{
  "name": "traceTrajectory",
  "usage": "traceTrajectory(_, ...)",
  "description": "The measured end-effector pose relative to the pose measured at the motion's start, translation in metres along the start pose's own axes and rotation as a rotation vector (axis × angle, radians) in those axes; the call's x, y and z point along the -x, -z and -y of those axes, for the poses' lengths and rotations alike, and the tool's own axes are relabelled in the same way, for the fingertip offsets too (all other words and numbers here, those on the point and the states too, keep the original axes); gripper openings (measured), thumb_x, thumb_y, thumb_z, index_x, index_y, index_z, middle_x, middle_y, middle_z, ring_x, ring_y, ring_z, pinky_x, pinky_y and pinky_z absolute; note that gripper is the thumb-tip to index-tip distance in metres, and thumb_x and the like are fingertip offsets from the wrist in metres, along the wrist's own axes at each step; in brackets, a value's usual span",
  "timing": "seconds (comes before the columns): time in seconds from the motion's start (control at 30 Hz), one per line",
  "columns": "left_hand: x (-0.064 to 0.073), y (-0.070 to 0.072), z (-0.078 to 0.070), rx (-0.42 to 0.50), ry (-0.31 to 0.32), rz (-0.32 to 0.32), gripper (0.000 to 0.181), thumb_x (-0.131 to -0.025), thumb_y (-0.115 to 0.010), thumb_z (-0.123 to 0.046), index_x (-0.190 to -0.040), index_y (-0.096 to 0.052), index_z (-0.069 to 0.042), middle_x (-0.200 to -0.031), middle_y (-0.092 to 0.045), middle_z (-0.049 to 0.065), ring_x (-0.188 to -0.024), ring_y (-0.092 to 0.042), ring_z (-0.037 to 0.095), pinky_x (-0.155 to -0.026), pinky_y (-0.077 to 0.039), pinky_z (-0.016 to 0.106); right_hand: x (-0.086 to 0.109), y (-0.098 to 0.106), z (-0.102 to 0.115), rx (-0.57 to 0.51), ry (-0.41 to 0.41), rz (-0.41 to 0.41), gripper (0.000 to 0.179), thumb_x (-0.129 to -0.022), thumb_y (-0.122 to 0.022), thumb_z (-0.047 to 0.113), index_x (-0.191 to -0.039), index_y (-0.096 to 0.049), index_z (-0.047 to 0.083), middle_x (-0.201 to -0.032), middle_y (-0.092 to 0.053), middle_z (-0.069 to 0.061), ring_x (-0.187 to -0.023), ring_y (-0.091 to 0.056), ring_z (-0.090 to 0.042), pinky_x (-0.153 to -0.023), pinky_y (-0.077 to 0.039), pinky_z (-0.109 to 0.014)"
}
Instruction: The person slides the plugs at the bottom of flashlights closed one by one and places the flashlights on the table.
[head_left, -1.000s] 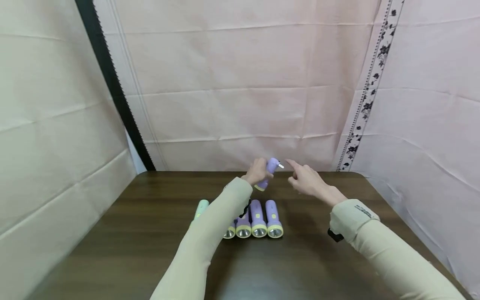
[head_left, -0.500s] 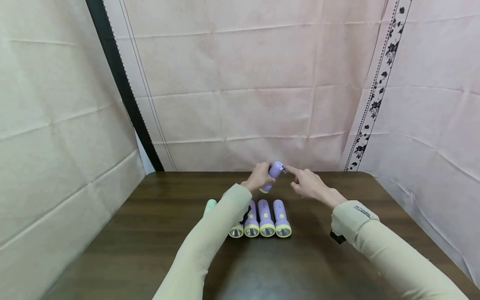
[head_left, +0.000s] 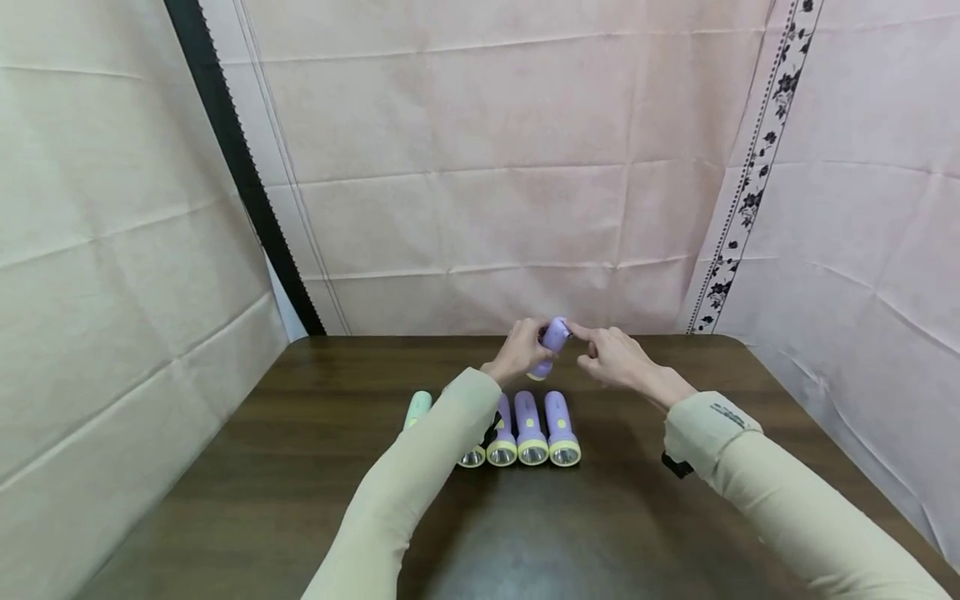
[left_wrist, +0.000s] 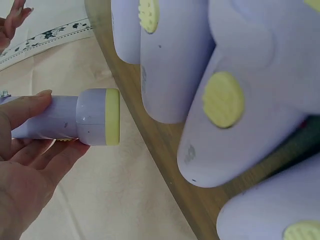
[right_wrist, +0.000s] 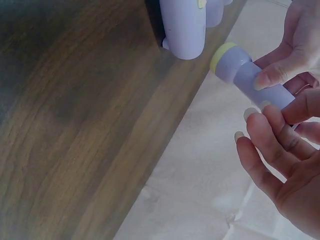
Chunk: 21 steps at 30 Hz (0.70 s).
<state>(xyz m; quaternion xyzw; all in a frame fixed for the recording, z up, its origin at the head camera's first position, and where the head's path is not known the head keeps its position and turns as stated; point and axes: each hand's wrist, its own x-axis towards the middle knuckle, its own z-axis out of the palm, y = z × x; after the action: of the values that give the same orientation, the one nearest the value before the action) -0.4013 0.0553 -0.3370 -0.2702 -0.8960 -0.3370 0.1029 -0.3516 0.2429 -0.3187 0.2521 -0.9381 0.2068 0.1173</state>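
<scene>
My left hand (head_left: 517, 350) grips a purple flashlight (head_left: 553, 340) above the far part of the table, its yellow-rimmed head pointing down. In the left wrist view, the thumb lies along one side of this flashlight (left_wrist: 62, 117) and the fingers along the other. A small metal piece (left_wrist: 4, 93) shows at its tail end. My right hand (head_left: 618, 358) reaches in from the right, index finger stretched to the tail end. In the right wrist view, the other fingers of the right hand (right_wrist: 295, 170) are loosely bent, and its fingertip contact is hidden.
Several purple flashlights (head_left: 530, 417) stand side by side in a row on the brown table (head_left: 645, 533), lens ends toward me. A mint-green flashlight (head_left: 418, 406) is at the row's left, partly behind my left sleeve (head_left: 420, 475). Pale cloth (head_left: 480, 208) hangs behind the table.
My right index finger has come across to the flashlight's tail end, where two metal prongs stuck out a second ago. Those prongs no longer stand out in the head view.
</scene>
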Motion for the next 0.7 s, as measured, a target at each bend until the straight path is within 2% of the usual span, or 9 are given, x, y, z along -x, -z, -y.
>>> traceTrajectory(0.1,0.001,-0.002,-0.001,-0.024,0.008,0.002,0.039,-0.073,-0.080,-0.002,-0.110,-0.067,-0.007,-0.099,-0.072,0.010,-0.089,-0.067,0.021,-0.078,-0.052,0.031,0.000,-0.002,0.000,0.001,0.002,0.000,0.067,-0.079,-0.058,0.013,-0.145,-0.044,0.014,-0.054,-0.053,0.004,-0.043,-0.047,-0.009,-0.046,-0.036,-0.028)
traceTrajectory(0.2,0.000,-0.004,-0.006,-0.087,0.049,0.016,0.037,-0.073,-0.080,-0.006,-0.108,-0.066,-0.007,-0.098,-0.071,0.008,-0.087,-0.067,0.020,-0.076,-0.052,0.029,-0.001,-0.002,-0.001,0.022,-0.002,0.001,0.067,-0.079,-0.059,0.014,-0.145,-0.044,0.011,-0.056,-0.054,0.002,-0.047,-0.047,-0.010,-0.046,-0.036,-0.028)
traceTrajectory(0.33,-0.003,-0.010,-0.026,-0.188,0.136,0.061,0.048,-0.077,-0.078,-0.015,-0.116,-0.054,-0.007,-0.100,-0.068,0.009,-0.089,-0.067,0.023,-0.074,-0.053,0.032,-0.002,0.007,-0.002,0.085,-0.034,-0.019,0.067,-0.080,-0.058,0.013,-0.145,-0.042,0.010,-0.062,-0.056,0.001,-0.052,-0.047,-0.013,-0.046,-0.036,-0.029)
traceTrajectory(0.47,-0.003,-0.011,-0.051,-0.196,0.222,0.096,0.066,-0.076,-0.080,-0.023,-0.126,-0.038,-0.012,-0.102,-0.066,0.011,-0.091,-0.066,0.029,-0.075,-0.052,0.038,-0.009,0.021,0.006,0.117,-0.062,-0.119,0.069,-0.081,-0.056,0.013,-0.147,-0.039,0.011,-0.065,-0.057,-0.001,-0.055,-0.050,-0.019,-0.046,-0.038,-0.033)
traceTrajectory(0.57,0.000,-0.018,-0.063,-0.184,0.287,0.134,0.071,-0.072,-0.084,-0.030,-0.126,-0.041,-0.017,-0.101,-0.067,0.009,-0.089,-0.064,0.028,-0.073,-0.051,0.038,-0.012,0.029,0.012,0.121,-0.082,-0.186,0.067,-0.081,-0.054,0.014,-0.146,-0.040,0.010,-0.068,-0.060,-0.003,-0.061,-0.055,-0.023,-0.050,-0.042,-0.036)
traceTrajectory(0.7,0.005,-0.042,-0.069,-0.178,0.363,0.240,0.063,-0.070,-0.085,-0.038,-0.118,-0.051,-0.017,-0.097,-0.065,0.006,-0.077,-0.064,0.023,-0.062,-0.051,0.032,-0.005,0.032,0.013,0.120,-0.141,-0.177,0.056,-0.083,-0.053,0.015,-0.139,-0.047,0.009,-0.077,-0.063,-0.006,-0.068,-0.059,-0.026,-0.054,-0.045,-0.039)
